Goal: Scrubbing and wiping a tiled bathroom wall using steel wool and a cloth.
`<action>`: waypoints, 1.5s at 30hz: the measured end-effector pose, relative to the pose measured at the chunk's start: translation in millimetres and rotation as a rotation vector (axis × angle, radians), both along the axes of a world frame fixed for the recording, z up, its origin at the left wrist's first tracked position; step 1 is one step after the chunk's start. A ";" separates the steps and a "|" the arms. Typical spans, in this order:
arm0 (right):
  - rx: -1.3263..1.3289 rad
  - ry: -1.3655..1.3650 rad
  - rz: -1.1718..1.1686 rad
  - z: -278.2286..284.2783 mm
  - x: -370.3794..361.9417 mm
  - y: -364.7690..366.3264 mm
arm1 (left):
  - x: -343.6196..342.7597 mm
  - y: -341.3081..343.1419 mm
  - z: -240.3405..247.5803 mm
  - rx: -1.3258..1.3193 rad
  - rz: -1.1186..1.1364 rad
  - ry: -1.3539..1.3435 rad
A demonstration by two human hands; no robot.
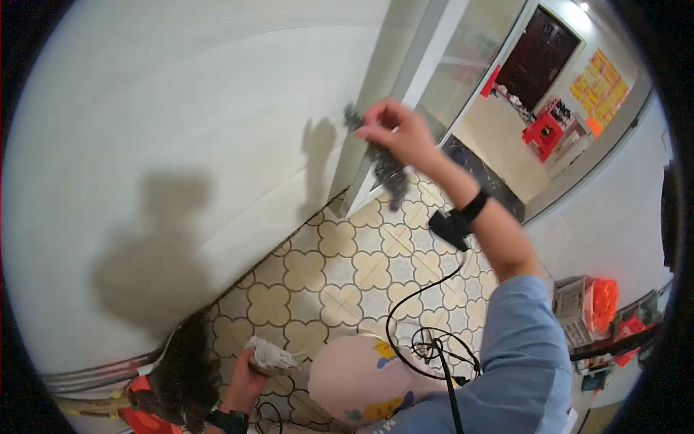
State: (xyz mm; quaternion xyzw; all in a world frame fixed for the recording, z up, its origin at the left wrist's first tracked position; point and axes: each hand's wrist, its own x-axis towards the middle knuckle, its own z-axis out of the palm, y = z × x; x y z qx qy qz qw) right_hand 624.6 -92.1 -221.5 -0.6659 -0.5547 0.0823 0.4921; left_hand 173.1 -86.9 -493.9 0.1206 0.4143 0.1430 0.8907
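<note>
My right hand point(405, 137) is raised in front of the white door frame, thumb and fingers pinched. From it hangs a dark grey, stringy clump point(390, 173), blurred, with a tuft sticking out past the fingertips; its exact kind I cannot make out. Low at the left, my left hand point(246, 377) is closed around a crumpled white rag point(272, 356) with frayed strands at its end. Close beside that hand is a broom with dark bristles point(184, 376), near the wall's foot.
A white wall point(181, 101) fills the left, with shadows on it. Patterned tile floor point(340, 271) lies below. A glass door point(470, 58) opens onto a room with a red stool point(542, 134). A grey crate point(572, 311) stands at right. A black cable point(394, 311) runs from my wristband.
</note>
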 end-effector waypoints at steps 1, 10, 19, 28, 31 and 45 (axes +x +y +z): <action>0.043 0.127 -0.067 -37.1 8.8 6.8 | -2.6 -1.7 2.0 0.000 0.011 0.101; 0.465 0.666 -0.331 -152.8 9.9 78.8 | -14.1 0.7 1.0 -0.074 0.069 0.219; 0.502 0.017 -0.653 -161.9 -22.1 108.0 | 1.9 -4.6 -8.1 -0.062 0.035 0.261; 0.420 -0.150 -0.691 -157.4 -10.7 106.8 | -1.8 -5.8 -6.4 -0.078 0.007 0.286; 0.430 -0.166 -0.621 -159.0 -12.1 103.6 | -3.2 -17.9 4.9 0.290 -0.162 0.258; 0.330 -0.448 -0.681 -140.0 7.2 86.4 | 1.8 -7.7 0.5 -0.096 -0.019 0.292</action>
